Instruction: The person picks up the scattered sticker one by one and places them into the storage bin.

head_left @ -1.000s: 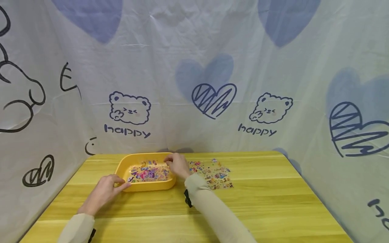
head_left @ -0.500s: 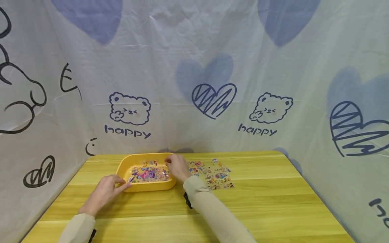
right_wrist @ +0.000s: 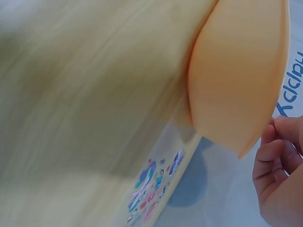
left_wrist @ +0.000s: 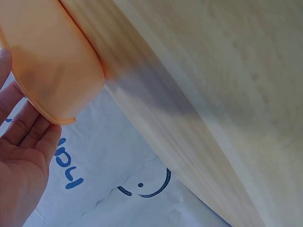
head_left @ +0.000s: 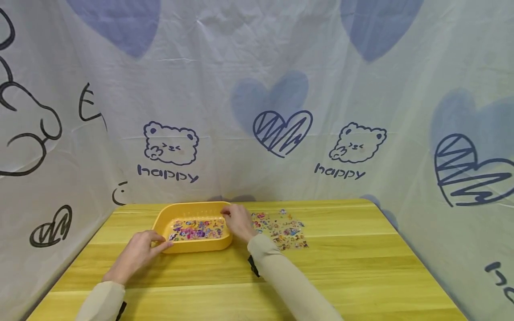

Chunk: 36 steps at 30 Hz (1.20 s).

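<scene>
A yellow plastic tray (head_left: 196,246) stands on the table's left half, with colourful clear sticker sheets (head_left: 198,229) lying on its bottom. My left hand (head_left: 136,254) holds the tray's front-left corner, thumb at the front rim and fingers along the left end. In the left wrist view, the fingers (left_wrist: 28,125) lie against the rim. At the back-right corner, my right hand (head_left: 239,221) pinches the rim with thumb and curled fingers. The right wrist view shows those fingertips (right_wrist: 270,132) right at the tray's edge (right_wrist: 236,94).
More clear sticker sheets (head_left: 287,232) lie on the yellow wood-grain table (head_left: 341,267), right of the tray and partly behind the right hand. A white curtain (head_left: 225,89) with hearts and bears stands along the table's back and sides.
Stickers that showed against the tray's back wall are now down on its bottom. My right hand has shifted slightly right along the rim; the left hand has stayed put.
</scene>
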Motion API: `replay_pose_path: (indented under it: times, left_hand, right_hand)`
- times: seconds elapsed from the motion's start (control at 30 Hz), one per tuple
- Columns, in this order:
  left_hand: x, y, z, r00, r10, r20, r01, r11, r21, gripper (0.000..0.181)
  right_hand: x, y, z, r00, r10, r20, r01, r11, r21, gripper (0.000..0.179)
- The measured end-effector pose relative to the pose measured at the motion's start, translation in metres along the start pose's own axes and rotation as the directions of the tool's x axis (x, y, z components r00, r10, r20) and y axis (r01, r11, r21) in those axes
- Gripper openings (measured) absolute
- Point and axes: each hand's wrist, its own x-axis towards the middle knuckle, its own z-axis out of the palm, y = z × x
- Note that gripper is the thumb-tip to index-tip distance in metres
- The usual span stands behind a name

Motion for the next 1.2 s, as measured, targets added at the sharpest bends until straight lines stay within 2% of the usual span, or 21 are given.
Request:
replay_pose_path:
  times: [0.43, 0.63, 1.03, 1.2]
  left_hand:
    - [-0.001, -0.001, 0.003, 0.999, 0.037, -0.033, -0.037, 0.999, 0.008, 0.029]
    - [-0.001, -0.001, 0.004, 0.998, 0.043, -0.043, -0.042, 0.999, 0.018, 0.027]
    - [-0.003, 0.001, 0.005, 0.999, 0.032, -0.029, -0.032, 0.999, 0.016, 0.03]
    - [-0.003, 0.002, 0.005, 1.0, 0.011, -0.008, -0.011, 1.0, 0.006, 0.031]
  right_hand:
    - [-0.01, 0.022, -0.007, 0.999, -0.038, -0.039, 0.039, 0.998, 0.04, 0.015]
    - [-0.018, 0.039, -0.011, 1.0, -0.026, -0.017, 0.027, 0.997, 0.079, 0.015]
    - [-0.034, 0.08, -0.032, 0.996, 0.089, 0.026, -0.091, 0.993, 0.077, 0.015]
    - [-0.045, 0.104, -0.044, 0.993, 0.109, 0.033, -0.111, 0.993, 0.048, 0.014]
